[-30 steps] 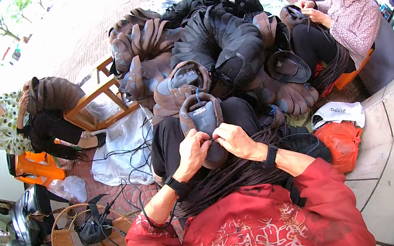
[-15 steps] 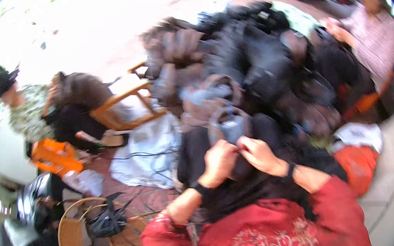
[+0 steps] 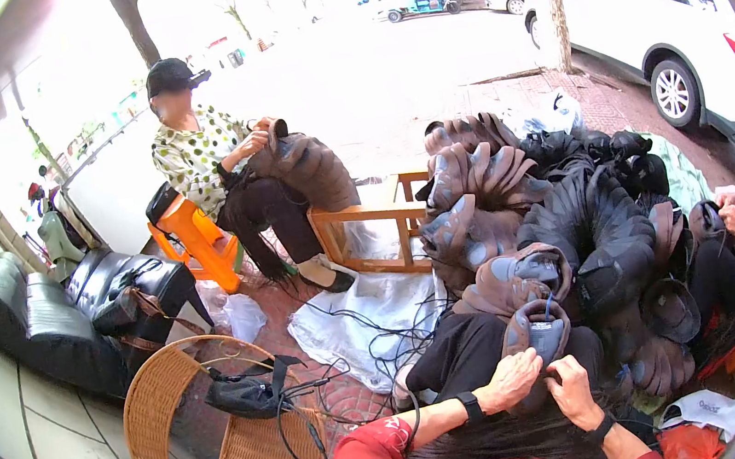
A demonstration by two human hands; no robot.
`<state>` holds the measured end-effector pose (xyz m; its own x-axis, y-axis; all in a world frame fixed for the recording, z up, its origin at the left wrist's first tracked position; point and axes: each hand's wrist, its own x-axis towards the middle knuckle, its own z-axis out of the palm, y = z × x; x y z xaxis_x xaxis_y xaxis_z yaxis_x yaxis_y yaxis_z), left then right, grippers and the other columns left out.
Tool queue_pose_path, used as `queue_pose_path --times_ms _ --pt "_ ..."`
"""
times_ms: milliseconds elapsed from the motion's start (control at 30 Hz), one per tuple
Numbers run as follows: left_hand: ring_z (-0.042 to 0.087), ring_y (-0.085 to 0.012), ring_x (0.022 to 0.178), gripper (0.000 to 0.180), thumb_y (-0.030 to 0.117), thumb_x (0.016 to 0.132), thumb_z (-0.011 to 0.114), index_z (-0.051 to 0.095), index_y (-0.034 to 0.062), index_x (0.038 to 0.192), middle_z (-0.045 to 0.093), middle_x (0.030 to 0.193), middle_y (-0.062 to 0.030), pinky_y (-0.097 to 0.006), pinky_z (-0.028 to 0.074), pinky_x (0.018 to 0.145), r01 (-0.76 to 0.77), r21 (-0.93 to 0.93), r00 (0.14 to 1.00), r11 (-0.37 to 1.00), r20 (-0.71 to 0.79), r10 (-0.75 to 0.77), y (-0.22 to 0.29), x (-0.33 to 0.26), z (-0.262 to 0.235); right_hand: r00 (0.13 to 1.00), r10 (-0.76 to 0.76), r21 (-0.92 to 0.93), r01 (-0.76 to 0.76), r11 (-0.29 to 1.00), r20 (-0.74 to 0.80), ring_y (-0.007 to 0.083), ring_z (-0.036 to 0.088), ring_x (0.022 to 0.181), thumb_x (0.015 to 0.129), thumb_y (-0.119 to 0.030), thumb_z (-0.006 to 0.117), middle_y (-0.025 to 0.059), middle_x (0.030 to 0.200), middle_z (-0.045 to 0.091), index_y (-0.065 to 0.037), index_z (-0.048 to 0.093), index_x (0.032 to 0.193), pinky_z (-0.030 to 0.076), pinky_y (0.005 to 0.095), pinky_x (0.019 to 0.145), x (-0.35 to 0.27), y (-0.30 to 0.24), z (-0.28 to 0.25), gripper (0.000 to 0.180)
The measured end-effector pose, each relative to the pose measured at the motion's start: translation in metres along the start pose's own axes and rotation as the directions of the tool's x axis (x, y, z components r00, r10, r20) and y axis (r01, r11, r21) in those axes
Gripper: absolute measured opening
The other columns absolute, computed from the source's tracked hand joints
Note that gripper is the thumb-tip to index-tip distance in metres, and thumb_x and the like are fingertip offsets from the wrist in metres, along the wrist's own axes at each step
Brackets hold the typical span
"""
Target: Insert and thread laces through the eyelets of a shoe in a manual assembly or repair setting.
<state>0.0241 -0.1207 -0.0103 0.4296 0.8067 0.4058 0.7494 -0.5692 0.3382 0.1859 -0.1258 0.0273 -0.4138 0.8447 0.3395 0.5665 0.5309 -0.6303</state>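
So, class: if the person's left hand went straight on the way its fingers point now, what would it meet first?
The left hand points up and right, and it already touches the brown shoe upper that both hands hold. Past that, probably the pile of dark uppers, though depth is unclear.

Both forearms come up from the bottom edge in red sleeves, each wrist with a dark band. Left hand (image 3: 515, 375) is curled over, knuckles up, fingers pinched shut. Right hand (image 3: 572, 385) sits right next to it, nearly touching, fingers bent and closed in a grip too.
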Motion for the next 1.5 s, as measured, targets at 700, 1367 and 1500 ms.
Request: queue_pose_path --times_ms 700,1367,1500 --pt "0.056 -0.0278 0.080 0.011 0.016 0.078 0.055 0.055 0.0074 0.085 0.049 0.081 -0.0093 -0.039 0.045 0.063 0.099 -0.222 0.994 0.970 0.071 -0.085 -0.006 0.001 -0.003 0.989 0.016 -0.220 0.017 0.975 0.149 0.0323 0.055 0.064 0.074 -0.013 0.060 0.0142 0.070 0.055 -0.003 0.061 0.074 0.044 0.0401 0.057 0.009 0.010 0.010 0.009" --pt "0.055 -0.0250 0.068 0.018 0.001 0.070 0.063 0.057 0.0008 0.087 0.051 0.075 -0.0113 -0.032 0.045 0.062 0.132 -0.528 0.990 0.839 0.028 -0.139 -0.014 -0.003 -0.035 0.997 -0.077 -0.210 0.080 0.974 0.022 0.0295 0.056 0.066 0.075 -0.013 0.059 0.0108 0.072 0.053 -0.006 0.055 0.076 0.045 0.0399 0.058 0.013 0.008 0.005 0.008" --pt "0.054 -0.0220 0.065 0.019 0.002 0.070 0.064 0.058 0.0007 0.088 0.050 0.074 -0.0100 -0.030 0.045 0.060 0.201 -0.577 0.978 0.792 0.080 -0.190 -0.014 -0.006 -0.033 0.995 -0.023 -0.255 0.046 0.966 0.093 0.0283 0.056 0.065 0.075 -0.018 0.061 0.0092 0.072 0.053 -0.007 0.056 0.074 0.045 0.0381 0.058 0.006 0.014 0.012 0.011"
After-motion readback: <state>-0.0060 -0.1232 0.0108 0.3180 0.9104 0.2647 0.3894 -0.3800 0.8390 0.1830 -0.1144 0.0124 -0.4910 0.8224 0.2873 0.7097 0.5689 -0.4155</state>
